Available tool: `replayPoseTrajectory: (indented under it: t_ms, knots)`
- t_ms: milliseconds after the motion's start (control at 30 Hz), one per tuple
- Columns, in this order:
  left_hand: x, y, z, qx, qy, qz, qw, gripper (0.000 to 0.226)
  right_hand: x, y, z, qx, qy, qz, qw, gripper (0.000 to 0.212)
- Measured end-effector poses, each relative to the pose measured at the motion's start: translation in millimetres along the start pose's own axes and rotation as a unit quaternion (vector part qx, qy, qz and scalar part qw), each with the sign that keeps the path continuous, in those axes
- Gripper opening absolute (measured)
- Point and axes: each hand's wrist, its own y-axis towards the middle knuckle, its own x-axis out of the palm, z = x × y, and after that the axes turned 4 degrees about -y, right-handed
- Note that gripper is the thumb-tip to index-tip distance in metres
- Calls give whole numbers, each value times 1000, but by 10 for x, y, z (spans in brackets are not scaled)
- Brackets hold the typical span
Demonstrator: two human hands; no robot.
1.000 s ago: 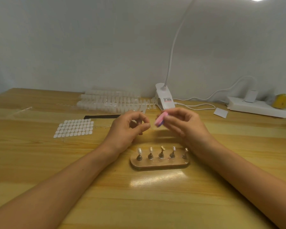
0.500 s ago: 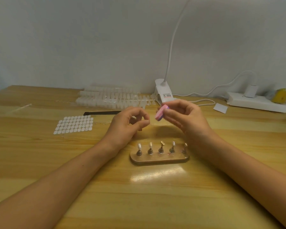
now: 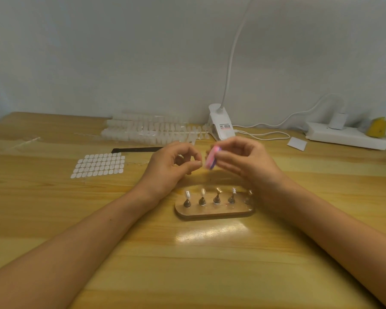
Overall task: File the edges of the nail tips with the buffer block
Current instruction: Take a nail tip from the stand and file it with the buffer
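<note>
**Pink buffer block, held in the right hand over the counter**

Item 1. Buffer block. We record it raised above the counter, just behind the wooden stand, with one end pointing toward the left hand. The right fingers and thumb are curled round its far end and grip it there. We judge it light and foam-cored, with slight give under pressure and a gritty face that will not slip. It is best held by the end or the long sides, leaving a working face bare.

Item 2. Left hand. It is raised just beside the block. Its fingers are curled, and the thumb and forefinger meet in a pinch facing the block. We cannot tell whether a nail tip sits in that pinch, as anything there is too small and pale to make out. We judge such a tip thin, springy and easily flicked away. It is best held by its flat faces near the base, with the edge left free.

Item 3. Wooden stand. It sits on the counter between the forearms and carries five metal pegs in a row.

Item 4. Stock. Strips of nail tips lie at the back of the counter. A sheet of tabs and a black strip lie to the left.

Item 5. Fixtures. A lamp clamp and a power strip stand at the rear.
</note>
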Motion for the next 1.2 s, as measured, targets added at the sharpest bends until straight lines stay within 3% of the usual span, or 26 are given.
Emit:
replayPoseTrajectory:
  t_ms: [67, 200, 333, 433, 567, 700, 833, 933, 1067, 1200]
  knots:
    - [0, -3, 4, 0, 0, 1, 1000, 9, -44, 32, -12, -6, 23, 38, 999, 30]
    - [-1, -3, 13, 0, 8, 1, 1000, 6, 11, -14, 46, 47, -53, -65, 995, 23]
    - [-6, 4, 15, -8, -7, 0, 1000, 7, -63, 58, 9, 18, 35, 35, 999, 27]
    - [-6, -4, 24, -14, 4, 0, 1000, 4, -7, 24, 24, 63, -30, -63, 996, 25]
    - [2, -8, 31, -28, -10, 12, 999, 5, -33, 42, 11, 13, 64, 41, 997, 24]
    - [4, -12, 48, -26, -7, -1, 1000, 3, -1, 16, 31, 58, -11, -51, 997, 23]
    - [1, -16, 47, -28, -11, 2, 1000, 5, -39, 56, 3, 38, 89, 17, 995, 25]
    - [18, -20, 44, -20, 20, -9, 1000, 4, -28, 45, 13, 54, 34, -17, 998, 24]
    - [10, -12, 38, -22, 16, 2, 1000, 6, -55, 84, -80, -15, 65, 19, 998, 28]
    - [14, -20, 45, -21, 2, 10, 1000, 3, 13, 34, 30, 37, -37, -63, 997, 27]
